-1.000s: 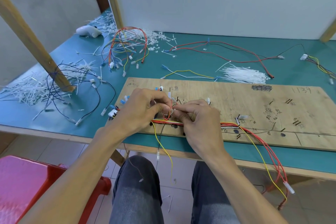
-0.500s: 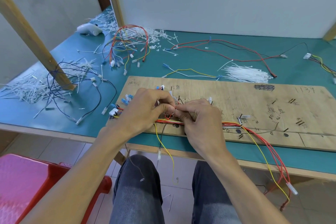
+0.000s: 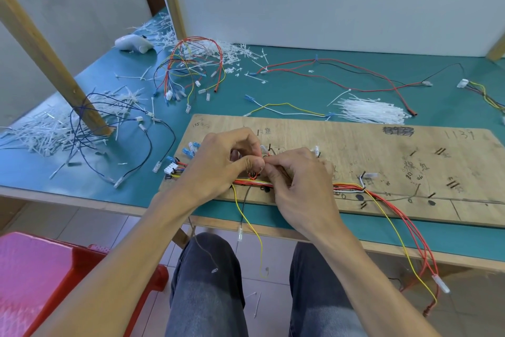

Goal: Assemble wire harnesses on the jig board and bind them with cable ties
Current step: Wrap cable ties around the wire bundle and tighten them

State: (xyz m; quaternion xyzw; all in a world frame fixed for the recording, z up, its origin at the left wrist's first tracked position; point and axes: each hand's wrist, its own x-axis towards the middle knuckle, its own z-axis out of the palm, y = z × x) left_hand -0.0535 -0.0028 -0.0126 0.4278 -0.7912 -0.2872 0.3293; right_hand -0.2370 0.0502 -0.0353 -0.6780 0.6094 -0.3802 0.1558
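Plywood board lies across the table in front of you. The bundle of red and yellow strands runs along its near edge, with the long axis from 9 to 3 o'clock. Your two hands meet over the left half of this run. Your left hand has curled fingers, with the thumb pressed to the fingertips. Your right hand does the same from the other side. Both pinch thin wires that form a small red loop just above the bundle. Whether a tie is between your fingers I cannot tell; that place is hidden.

The bundle passes directly under both hands, so neither must travel to reach it. I judge that the next binding needs one of the white ties. They lie at 1 o'clock from your right hand, well apart, beyond the board, and the right hand is the nearer. A peg stands beside the bundle at 3 o'clock. One yellow wire hangs over the table edge at 6 o'clock and may snag.
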